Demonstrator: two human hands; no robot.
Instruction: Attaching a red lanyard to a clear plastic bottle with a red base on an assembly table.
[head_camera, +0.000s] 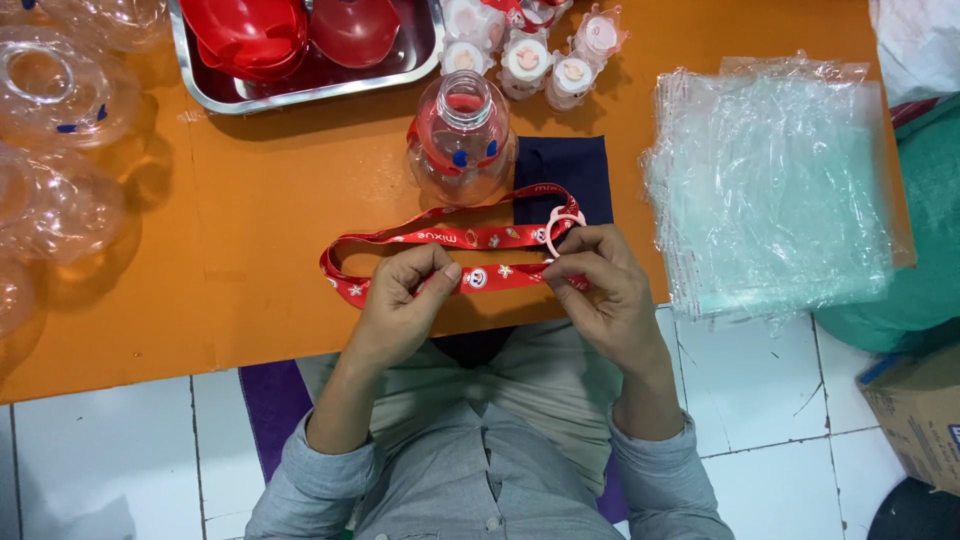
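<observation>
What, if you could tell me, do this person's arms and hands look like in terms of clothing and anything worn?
Both arms wear long grey-blue shirt sleeves, the left sleeve and the right sleeve pushed up so the forearms are bare. The left hand and right hand are ungloved; no rings, watch or bracelet show. The shirt has a buttoned front.

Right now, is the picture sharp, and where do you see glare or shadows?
Head view: mostly sharp; the left hand and right hand on the red strap are crisp. Glare streaks the stack of clear plastic bags and the clear bottle; soft shadows fall on the orange table.
</observation>
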